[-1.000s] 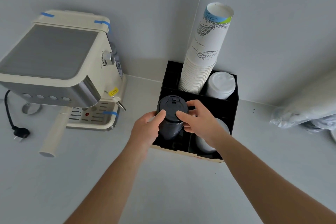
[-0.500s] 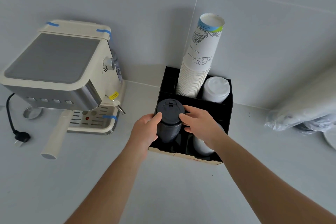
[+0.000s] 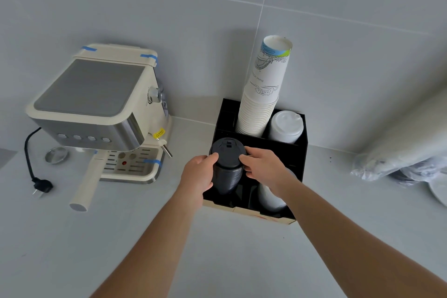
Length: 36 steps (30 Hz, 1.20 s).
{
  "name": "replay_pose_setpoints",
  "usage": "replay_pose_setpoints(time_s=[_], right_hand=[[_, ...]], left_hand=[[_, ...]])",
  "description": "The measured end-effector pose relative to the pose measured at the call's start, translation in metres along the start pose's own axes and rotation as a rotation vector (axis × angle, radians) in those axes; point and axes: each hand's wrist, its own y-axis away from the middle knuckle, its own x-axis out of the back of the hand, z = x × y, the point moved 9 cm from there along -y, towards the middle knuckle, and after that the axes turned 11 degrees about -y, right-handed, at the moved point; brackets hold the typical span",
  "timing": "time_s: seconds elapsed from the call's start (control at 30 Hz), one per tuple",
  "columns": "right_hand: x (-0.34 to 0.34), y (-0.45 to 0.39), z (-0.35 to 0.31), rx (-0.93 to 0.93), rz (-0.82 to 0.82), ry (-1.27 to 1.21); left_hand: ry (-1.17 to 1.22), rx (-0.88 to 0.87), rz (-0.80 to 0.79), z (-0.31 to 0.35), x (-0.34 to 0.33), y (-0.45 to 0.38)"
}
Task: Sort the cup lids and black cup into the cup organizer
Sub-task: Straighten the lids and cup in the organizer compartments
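A black cup organizer (image 3: 302, 152) stands against the tiled wall. In its front left compartment sits a stack of black lids (image 3: 227, 167), topped by a black lid. My left hand (image 3: 199, 174) grips the stack's left side and my right hand (image 3: 263, 167) grips its right side near the top. A tall stack of white paper cups (image 3: 263, 94) fills the back left compartment, and a stack of white lids (image 3: 285, 126) the back right. Another white stack (image 3: 268, 197) in the front right compartment is partly hidden by my right forearm.
A cream espresso machine (image 3: 96, 109) stands to the left, with its portafilter handle (image 3: 84, 189) lying in front and a black plug (image 3: 41, 186) on the counter. A plastic bag of supplies (image 3: 406, 152) lies at the right, beside a white plate edge (image 3: 439, 191).
The view has shifted, so the scene sits lower in the frame. Both hands stay on the black stack, which appears slightly deeper in its compartment.
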Motion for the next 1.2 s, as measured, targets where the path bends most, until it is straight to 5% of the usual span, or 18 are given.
replay_pose_setpoints(time_s=[0.73, 1.2], right_hand=[[0.075, 0.032, -0.021, 0.017, 0.073, -0.292], [0.181, 0.036, -0.006, 0.063, 0.175, -0.369]], left_hand=[[0.293, -0.123, -0.068, 0.003, 0.013, 0.058], [0.212, -0.14, -0.123, 0.023, -0.071, 0.079]])
